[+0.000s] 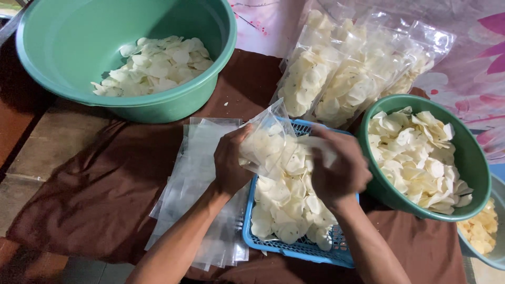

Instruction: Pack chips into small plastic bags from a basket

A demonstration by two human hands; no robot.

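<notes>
My left hand (230,160) grips a clear plastic bag (268,138) partly filled with pale round chips, holding it over a blue mesh basket (307,248) heaped with the same chips. My right hand (339,171) is closed around a handful of chips at the bag's mouth. A stack of flat empty plastic bags (197,173) lies just left of the basket, under my left forearm.
A large green basin (68,47) with chips stands at the back left. A smaller green bowl (463,152) full of chips sits to the right, a grey bowl (497,252) of yellower chips beyond it. Filled bags (347,73) lie behind. A brown cloth (105,189) covers the surface.
</notes>
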